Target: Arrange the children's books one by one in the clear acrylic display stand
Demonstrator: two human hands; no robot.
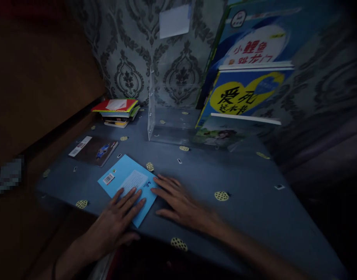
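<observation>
A light-blue book lies flat on the table, turned at an angle, with a barcode and a pale text panel facing up. Across its lower part rests my left hand, fingers stretched out and the thumb near the table's front edge. My right hand is at the book's right corner, fingertips at its edge and fingers spread. Neither hand grasps anything. Just beyond the blue book, to the left, lies a dark book with a blue figure on its cover.
A small stack of books with a red one on top stands at the back left. Behind the hands is a clear acrylic rack; several upright books fill its right side. The blue patterned tablecloth ends at the front edge.
</observation>
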